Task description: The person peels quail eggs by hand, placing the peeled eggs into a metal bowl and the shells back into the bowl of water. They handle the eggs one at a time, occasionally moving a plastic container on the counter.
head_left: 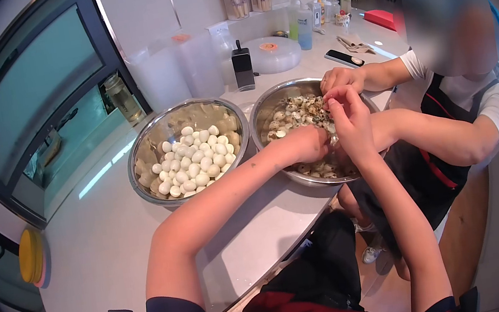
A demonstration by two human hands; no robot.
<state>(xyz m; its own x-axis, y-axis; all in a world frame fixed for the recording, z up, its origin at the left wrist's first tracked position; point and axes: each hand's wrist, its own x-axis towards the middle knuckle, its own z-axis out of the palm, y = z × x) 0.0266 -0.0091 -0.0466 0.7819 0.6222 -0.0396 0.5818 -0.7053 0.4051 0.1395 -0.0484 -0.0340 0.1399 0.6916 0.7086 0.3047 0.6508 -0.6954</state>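
Note:
A steel bowl (134,159) holds many small peeled eggs (193,162), white and smooth, which look like quail eggs. Beside it, a second steel bowl (313,179) contains speckled quail egg shells (301,109) and perhaps unpeeled eggs. My left hand (306,143) reaches over this second bowl, palm down, its fingers curled closed; a pale bit shows at the fingertips, too small to name. Above the bowl's right side, my right hand (351,117) is raised with bent fingers pressed together. Whatever it pinches, if anything, is hidden.
A co-worker at the right holds a hand (340,78) over the shell bowl too, with a forearm (431,130) close to mine. Behind the bowls stand a black bottle (243,67), a round plastic container (275,55) and pump bottles (304,24). A phone (344,58) lies farther back.

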